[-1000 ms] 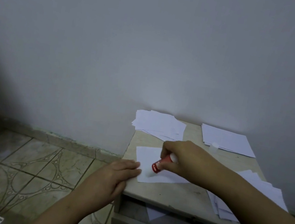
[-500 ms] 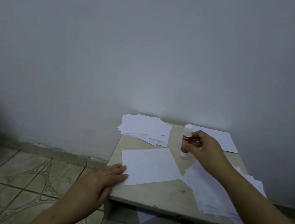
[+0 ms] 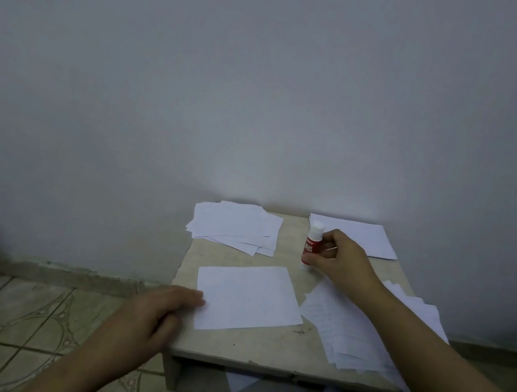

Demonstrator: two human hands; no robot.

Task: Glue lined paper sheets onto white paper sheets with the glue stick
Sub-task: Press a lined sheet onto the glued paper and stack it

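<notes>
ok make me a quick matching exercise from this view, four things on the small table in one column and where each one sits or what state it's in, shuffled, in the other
Things
1. glue stick
2. single sheet
3. messy pile of sheets
4. lined sheets

Places or states
A. far left corner of the table
B. upright, gripped by the right hand
C. under the right forearm
D. flat at the middle, left hand touching its near left edge

Pairs: 1-B, 2-D, 3-A, 4-C

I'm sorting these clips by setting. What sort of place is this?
Probably a room in a home: a low wooden side table against a bare painted wall, over a patterned tile floor.
</notes>
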